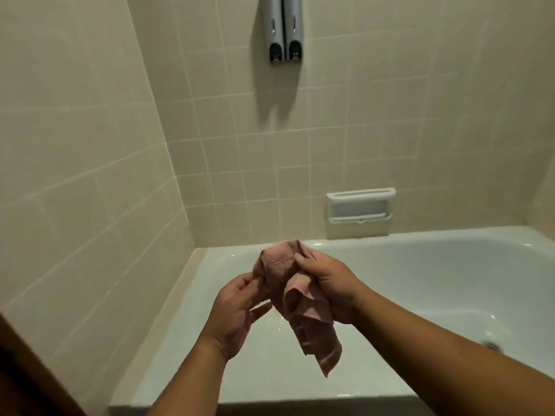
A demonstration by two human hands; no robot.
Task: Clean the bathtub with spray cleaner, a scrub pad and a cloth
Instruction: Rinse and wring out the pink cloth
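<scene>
A pink cloth [303, 307] hangs bunched in the air above the white bathtub [420, 265]. My right hand [330, 283] grips its upper part, fingers curled round the fabric. My left hand [237, 310] is beside it on the left, palm toward the cloth, with thumb and fingertips touching its left edge. The cloth's lower end dangles free over the tub's inside. No spray cleaner or scrub pad is in view.
Beige tiled walls enclose the tub at left and back. A white recessed soap dish [360, 210] sits in the back wall just above the rim. Two wall-mounted dispensers [283, 31] hang high up. The drain [491, 345] lies at the right of the tub floor.
</scene>
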